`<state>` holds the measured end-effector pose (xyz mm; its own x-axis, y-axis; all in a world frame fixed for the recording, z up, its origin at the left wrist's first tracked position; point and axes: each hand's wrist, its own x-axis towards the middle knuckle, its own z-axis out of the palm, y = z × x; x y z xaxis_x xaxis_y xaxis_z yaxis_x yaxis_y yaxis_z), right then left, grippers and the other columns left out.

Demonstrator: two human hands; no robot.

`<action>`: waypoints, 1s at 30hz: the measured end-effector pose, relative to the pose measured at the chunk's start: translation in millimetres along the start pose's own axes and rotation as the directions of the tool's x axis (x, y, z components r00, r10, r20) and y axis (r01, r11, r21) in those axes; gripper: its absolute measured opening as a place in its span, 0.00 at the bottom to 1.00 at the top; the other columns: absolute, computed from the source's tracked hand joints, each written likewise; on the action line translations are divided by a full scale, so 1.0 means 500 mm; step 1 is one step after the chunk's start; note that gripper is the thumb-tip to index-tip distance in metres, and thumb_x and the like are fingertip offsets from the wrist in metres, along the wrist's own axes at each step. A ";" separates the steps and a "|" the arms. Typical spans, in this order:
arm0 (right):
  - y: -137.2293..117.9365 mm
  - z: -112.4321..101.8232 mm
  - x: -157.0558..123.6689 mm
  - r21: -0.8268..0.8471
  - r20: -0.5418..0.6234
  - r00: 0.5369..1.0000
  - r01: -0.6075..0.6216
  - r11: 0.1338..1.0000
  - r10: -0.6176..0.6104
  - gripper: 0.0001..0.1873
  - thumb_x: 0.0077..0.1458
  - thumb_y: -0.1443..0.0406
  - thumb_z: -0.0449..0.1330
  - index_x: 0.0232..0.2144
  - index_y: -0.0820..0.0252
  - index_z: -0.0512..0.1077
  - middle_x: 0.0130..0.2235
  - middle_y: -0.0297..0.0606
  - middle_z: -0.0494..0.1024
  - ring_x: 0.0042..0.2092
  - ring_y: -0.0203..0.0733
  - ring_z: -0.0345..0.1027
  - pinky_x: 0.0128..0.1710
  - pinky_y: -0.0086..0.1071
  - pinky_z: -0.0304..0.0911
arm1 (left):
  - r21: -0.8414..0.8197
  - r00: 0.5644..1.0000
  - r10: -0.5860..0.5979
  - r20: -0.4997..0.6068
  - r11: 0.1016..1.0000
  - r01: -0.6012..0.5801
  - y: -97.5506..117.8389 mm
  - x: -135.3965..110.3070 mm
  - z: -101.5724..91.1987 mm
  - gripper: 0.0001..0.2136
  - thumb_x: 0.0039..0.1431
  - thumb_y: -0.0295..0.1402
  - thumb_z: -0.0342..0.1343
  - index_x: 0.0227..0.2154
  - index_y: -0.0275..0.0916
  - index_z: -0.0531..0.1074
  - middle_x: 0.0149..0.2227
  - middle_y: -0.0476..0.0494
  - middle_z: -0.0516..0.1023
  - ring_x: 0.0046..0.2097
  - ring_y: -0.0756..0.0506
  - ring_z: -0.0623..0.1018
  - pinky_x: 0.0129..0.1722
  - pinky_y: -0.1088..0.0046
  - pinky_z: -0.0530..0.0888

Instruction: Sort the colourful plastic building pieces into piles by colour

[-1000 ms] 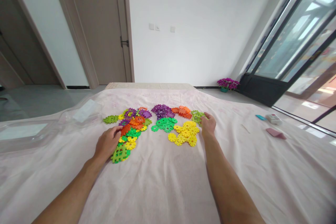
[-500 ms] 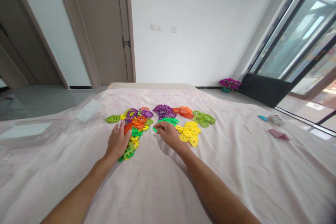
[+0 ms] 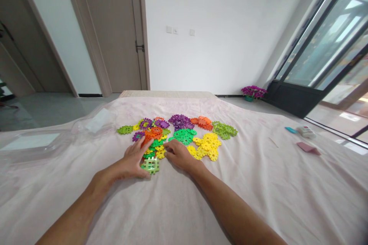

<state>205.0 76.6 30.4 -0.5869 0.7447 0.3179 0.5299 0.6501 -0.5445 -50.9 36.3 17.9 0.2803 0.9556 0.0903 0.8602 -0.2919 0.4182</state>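
Note:
My left hand (image 3: pixel 134 160) lies spread over the left side of a mixed pile of plastic interlocking pieces, thumb and fingers apart. Between its thumb and fingers is a light green square piece (image 3: pixel 151 165). Orange pieces (image 3: pixel 153 133) top the pile, with green and yellow ones below. My right hand (image 3: pixel 180 155) has its fingers curled together at the pile's right edge, on a yellow flower-shaped piece (image 3: pixel 160 152); its fingertips are partly hidden. Just beyond my right hand sits a green heap (image 3: pixel 184 136), and to its right a yellow heap (image 3: pixel 208 144).
Purple (image 3: pixel 180 121), orange (image 3: pixel 202 122) and light green (image 3: pixel 224 129) heaps line the back. Clear plastic containers (image 3: pixel 51 143) stand at left on the pale pink cloth (image 3: pixel 253 183). A pink item (image 3: pixel 308 148), a white packet (image 3: pixel 306 132) and a blue item (image 3: pixel 291 130) lie at right.
My right hand has moved from the green heap toward me and slightly left, to the mixed pile, without the green piece it held. My left hand has spread and shifted nearer me.

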 end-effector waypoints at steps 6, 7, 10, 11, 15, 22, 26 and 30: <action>-0.002 0.014 0.004 -0.072 0.011 1.000 -0.020 0.997 0.021 0.22 0.57 0.63 0.65 0.54 0.56 0.73 0.43 0.39 0.73 0.44 0.43 0.65 0.45 0.34 0.60 | -0.005 0.998 0.014 -0.055 1.000 -0.015 0.010 0.012 0.026 0.49 0.38 0.51 0.71 0.66 0.47 0.62 0.72 0.31 0.53 0.71 0.26 0.53 0.66 0.45 0.55; -0.003 0.014 0.003 -0.078 0.016 1.000 -0.011 0.997 0.012 0.22 0.57 0.63 0.64 0.55 0.56 0.72 0.44 0.40 0.73 0.46 0.43 0.65 0.46 0.34 0.60 | -0.014 0.996 0.021 -0.090 1.000 -0.023 0.011 0.015 0.028 0.45 0.42 0.51 0.69 0.66 0.47 0.64 0.71 0.32 0.55 0.71 0.27 0.55 0.66 0.45 0.56; -0.004 0.010 0.001 -0.089 0.036 0.999 0.019 0.996 -0.016 0.25 0.57 0.66 0.63 0.58 0.55 0.70 0.47 0.41 0.73 0.48 0.44 0.65 0.49 0.35 0.61 | -0.057 0.983 0.047 -0.177 0.997 -0.058 0.009 0.020 0.027 0.34 0.54 0.50 0.62 0.62 0.45 0.68 0.68 0.35 0.62 0.69 0.32 0.61 0.66 0.49 0.58; -0.005 0.009 0.000 -0.091 0.041 0.999 0.024 0.996 -0.021 0.26 0.57 0.67 0.63 0.58 0.55 0.70 0.47 0.41 0.73 0.48 0.44 0.66 0.49 0.35 0.61 | -0.077 0.978 0.045 -0.202 0.995 -0.062 0.007 0.020 0.026 0.30 0.57 0.49 0.59 0.61 0.45 0.70 0.67 0.36 0.64 0.68 0.34 0.62 0.66 0.51 0.59; -0.009 0.008 0.000 -0.079 0.029 1.000 0.010 0.997 -0.008 0.25 0.57 0.66 0.64 0.57 0.52 0.72 0.46 0.40 0.74 0.47 0.44 0.67 0.48 0.35 0.61 | -0.159 0.963 0.000 -0.269 0.986 -0.045 0.002 0.021 0.021 0.19 0.64 0.44 0.51 0.52 0.43 0.77 0.62 0.40 0.71 0.63 0.39 0.69 0.65 0.57 0.63; -0.010 0.018 0.002 -0.056 -0.054 0.998 -0.024 0.998 0.021 0.18 0.54 0.65 0.66 0.49 0.53 0.77 0.39 0.36 0.76 0.42 0.42 0.67 0.44 0.33 0.60 | -0.226 0.952 -0.001 -0.306 0.971 -0.071 -0.003 0.024 0.022 0.15 0.65 0.40 0.49 0.45 0.42 0.78 0.57 0.42 0.75 0.62 0.42 0.70 0.64 0.59 0.65; -0.021 0.016 0.007 -0.020 -0.031 0.999 -0.040 0.999 0.039 0.11 0.56 0.64 0.63 0.42 0.55 0.79 0.35 0.34 0.76 0.40 0.40 0.67 0.41 0.31 0.59 | -0.179 0.943 0.018 -0.332 0.980 -0.082 -0.001 0.023 0.027 0.14 0.64 0.42 0.51 0.44 0.43 0.77 0.55 0.42 0.76 0.61 0.41 0.71 0.63 0.59 0.66; -0.029 0.021 0.008 0.051 -0.111 0.978 -0.175 0.983 0.179 0.09 0.52 0.60 0.65 0.35 0.58 0.76 0.34 0.33 0.75 0.35 0.37 0.66 0.34 0.29 0.56 | -0.098 0.930 0.075 -0.360 0.988 -0.118 0.012 0.018 0.029 0.14 0.64 0.44 0.53 0.45 0.43 0.76 0.55 0.42 0.77 0.61 0.40 0.71 0.63 0.59 0.66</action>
<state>188.6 68.5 31.2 -0.4108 0.8612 0.2992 0.5925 0.5016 -0.6304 -36.9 42.7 8.2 0.1717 0.8809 0.4410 0.7750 -0.3972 0.4916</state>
